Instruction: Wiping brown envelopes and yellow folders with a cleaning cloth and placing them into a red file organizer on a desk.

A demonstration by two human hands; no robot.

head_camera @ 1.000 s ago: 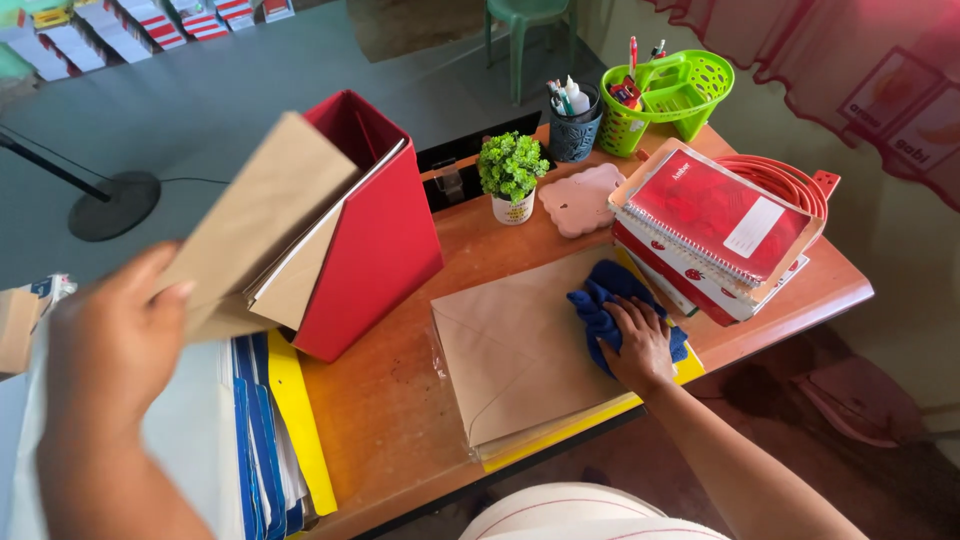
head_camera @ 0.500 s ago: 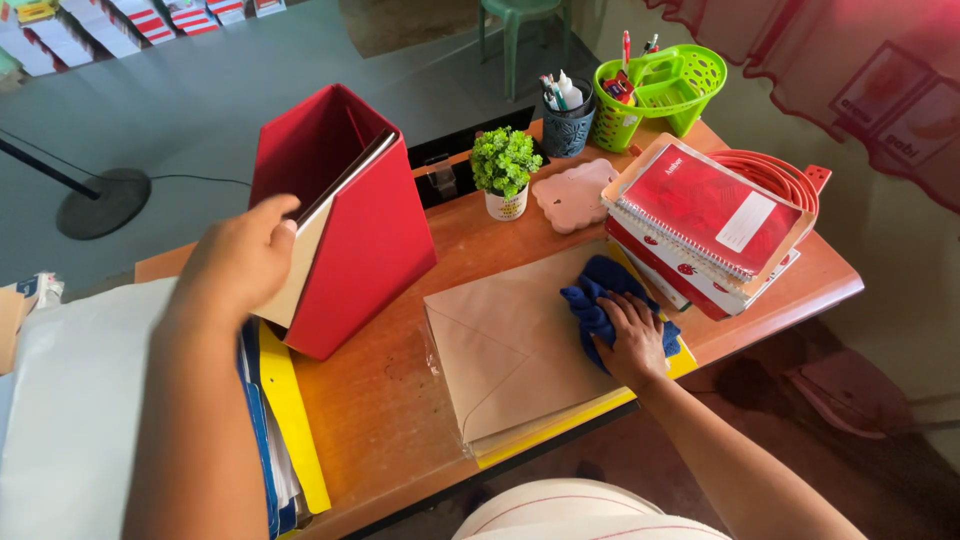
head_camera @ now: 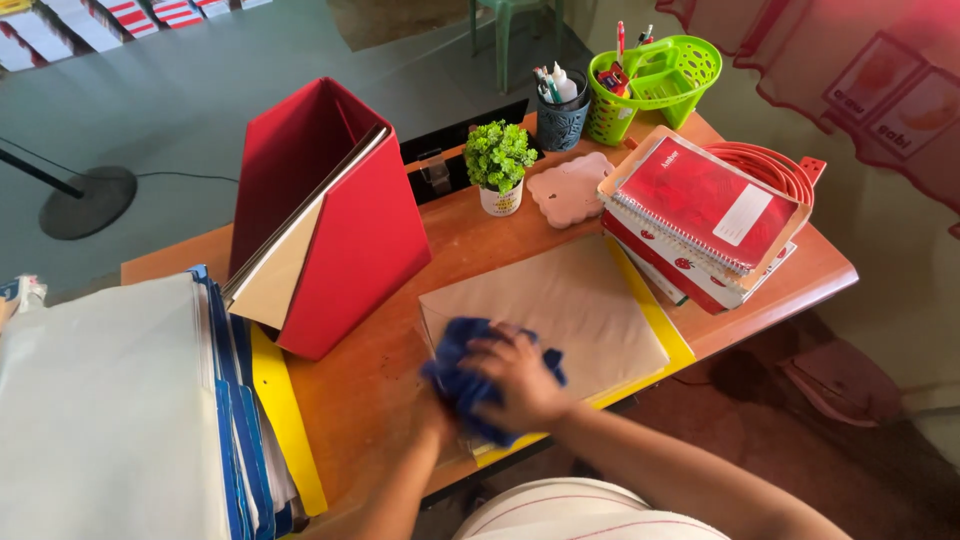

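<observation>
Your right hand [head_camera: 522, 378] presses a bunched blue cloth [head_camera: 462, 372] flat against the near corner of a brown envelope [head_camera: 560, 305], fingers closed over the wad, seemingly to keep it from slipping on the paper. Your left hand [head_camera: 432, 412] sits just behind and partly under the cloth; whether its fingers are closed cannot be told. The envelope lies on the wooden desk [head_camera: 370, 385], a yellow sheet [head_camera: 660, 325] showing along its far-right edge.

Just left of the grip, a red file box [head_camera: 350, 235] stands upright and holds one brown folder [head_camera: 285, 270], leaning on its sloped side. Further left lies a stack of papers [head_camera: 100, 400]. Right of the grip, red notebooks [head_camera: 705, 205] are piled, likely moved aside. Beyond them stand a small potted plant [head_camera: 498, 165], a pink coaster [head_camera: 568, 188], a dark cup [head_camera: 560, 115] of pens and a green basket [head_camera: 655, 78] of small supplies.
</observation>
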